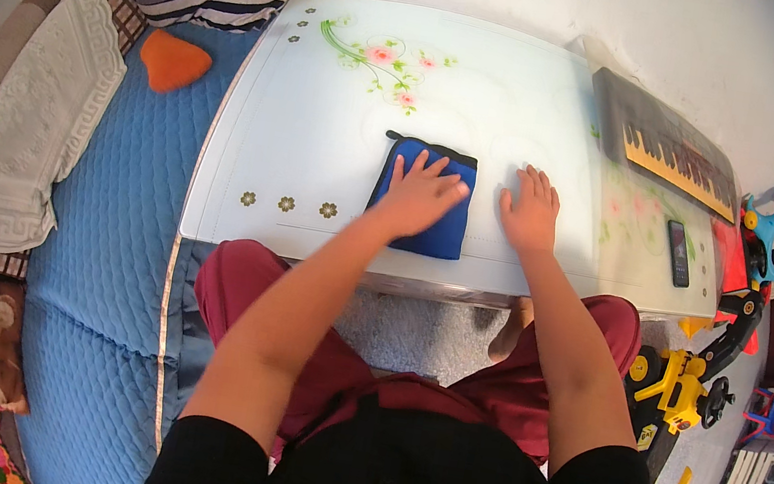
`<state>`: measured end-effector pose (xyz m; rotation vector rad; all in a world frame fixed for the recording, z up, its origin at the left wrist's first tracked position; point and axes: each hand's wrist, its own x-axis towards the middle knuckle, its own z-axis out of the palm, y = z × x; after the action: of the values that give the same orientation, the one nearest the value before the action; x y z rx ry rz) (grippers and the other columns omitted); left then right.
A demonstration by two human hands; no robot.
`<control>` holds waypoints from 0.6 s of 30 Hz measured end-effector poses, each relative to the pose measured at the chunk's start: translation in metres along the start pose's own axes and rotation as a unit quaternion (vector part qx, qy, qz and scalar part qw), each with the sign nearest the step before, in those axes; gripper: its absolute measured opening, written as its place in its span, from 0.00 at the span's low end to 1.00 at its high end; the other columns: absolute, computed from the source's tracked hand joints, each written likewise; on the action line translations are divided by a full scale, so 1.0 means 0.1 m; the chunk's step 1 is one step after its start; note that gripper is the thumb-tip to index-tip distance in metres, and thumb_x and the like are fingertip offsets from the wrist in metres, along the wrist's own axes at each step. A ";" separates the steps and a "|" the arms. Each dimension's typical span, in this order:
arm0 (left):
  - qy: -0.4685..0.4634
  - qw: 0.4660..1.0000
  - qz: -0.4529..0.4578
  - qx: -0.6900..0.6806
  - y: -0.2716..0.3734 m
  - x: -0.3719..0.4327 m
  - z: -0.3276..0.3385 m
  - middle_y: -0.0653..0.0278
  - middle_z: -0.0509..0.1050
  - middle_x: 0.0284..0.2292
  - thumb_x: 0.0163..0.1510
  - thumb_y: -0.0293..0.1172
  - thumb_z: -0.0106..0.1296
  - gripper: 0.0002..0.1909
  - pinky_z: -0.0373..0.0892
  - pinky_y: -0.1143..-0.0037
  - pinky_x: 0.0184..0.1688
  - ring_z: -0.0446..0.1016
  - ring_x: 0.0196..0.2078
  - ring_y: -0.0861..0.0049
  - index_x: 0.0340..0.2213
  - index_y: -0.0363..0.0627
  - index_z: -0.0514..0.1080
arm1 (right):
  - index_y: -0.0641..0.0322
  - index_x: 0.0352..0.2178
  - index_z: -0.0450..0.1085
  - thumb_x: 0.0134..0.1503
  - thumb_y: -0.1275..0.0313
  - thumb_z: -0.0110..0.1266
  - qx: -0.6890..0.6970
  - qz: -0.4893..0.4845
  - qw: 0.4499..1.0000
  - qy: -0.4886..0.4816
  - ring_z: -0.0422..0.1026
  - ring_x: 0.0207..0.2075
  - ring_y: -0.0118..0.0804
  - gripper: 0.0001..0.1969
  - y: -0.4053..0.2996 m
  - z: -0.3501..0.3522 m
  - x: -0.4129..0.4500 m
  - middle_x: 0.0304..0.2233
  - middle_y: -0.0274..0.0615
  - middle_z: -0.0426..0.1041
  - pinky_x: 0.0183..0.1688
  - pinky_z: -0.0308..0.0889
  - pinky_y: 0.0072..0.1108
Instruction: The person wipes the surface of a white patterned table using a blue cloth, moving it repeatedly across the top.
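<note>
A folded blue cloth [434, 230] with black edging and a small loop at its upper left corner lies near the front edge of the white table [282, 134]. Over its upper part rests my left hand [421, 194], palm down and fingers spread, covering some of the fabric. To the right of the cloth, my right hand [530, 208] lies palm down on the bare tabletop, holding nothing. Its thumb stands apart from the fingers.
A keyboard instrument [680, 163] under a clear cover sits at the table's right back, with a phone [677, 254] in front. A blue-covered sofa [136, 149] with an orange cushion [174, 62] adjoins the left side. A yellow toy vehicle [678, 391] stands on the floor at right.
</note>
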<state>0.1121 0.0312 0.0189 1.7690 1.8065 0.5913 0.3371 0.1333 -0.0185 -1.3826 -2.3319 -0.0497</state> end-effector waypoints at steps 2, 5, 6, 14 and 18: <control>-0.006 0.990 0.021 -0.137 -0.22 0.01 -0.31 0.53 0.66 0.63 0.69 0.53 0.36 0.29 0.50 0.59 0.70 0.59 0.67 0.54 0.57 0.47 0.72 | 0.63 0.57 0.67 0.61 0.62 0.53 0.007 0.004 1.000 0.003 0.57 0.68 0.52 0.25 0.02 0.01 -0.03 0.64 0.50 0.64 0.70 0.47 0.44; 0.108 0.986 0.027 -0.127 -0.36 -0.19 -0.77 0.53 0.76 0.54 0.68 0.44 0.44 0.22 0.65 0.68 0.62 0.73 0.58 0.57 0.56 0.44 0.72 | 0.64 0.57 0.67 0.61 0.64 0.54 -0.038 0.002 0.999 0.004 0.56 0.68 0.54 0.25 -0.11 0.00 -0.03 0.63 0.53 0.64 0.70 0.47 0.45; 0.112 0.984 0.027 -0.133 -0.51 -0.20 -0.85 0.53 0.76 0.54 0.68 0.44 0.44 0.22 0.65 0.68 0.62 0.73 0.58 0.57 0.56 0.44 0.72 | 0.64 0.57 0.67 0.60 0.66 0.54 -0.089 -0.004 0.996 -0.008 0.56 0.68 0.54 0.24 -0.23 0.00 -0.07 0.63 0.54 0.63 0.70 0.48 0.45; 0.091 0.989 -0.033 0.116 -0.46 -0.33 -1.04 0.52 0.71 0.58 0.64 0.34 0.48 0.24 0.64 0.58 0.62 0.68 0.61 0.53 0.60 0.44 0.67 | 0.72 0.63 0.59 0.61 0.44 0.53 -0.004 -0.067 0.996 -0.055 0.49 0.70 0.68 0.43 -1.64 0.11 -0.14 0.66 0.69 0.55 0.70 0.41 0.53; 0.079 0.930 -0.045 0.356 -0.59 -0.47 -0.83 0.53 0.61 0.66 0.63 0.38 0.51 0.31 0.53 0.53 0.69 0.56 0.70 0.57 0.64 0.40 0.60 | 0.64 0.65 0.59 0.61 0.39 0.49 -0.004 -0.091 0.995 -0.040 0.48 0.70 0.67 0.44 -1.51 0.40 0.42 0.68 0.63 0.54 0.70 0.39 0.54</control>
<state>0.0137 -0.0137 0.0471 2.1051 2.4019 0.0169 0.1783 0.1014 -0.0114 -1.1919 -2.5217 -0.0569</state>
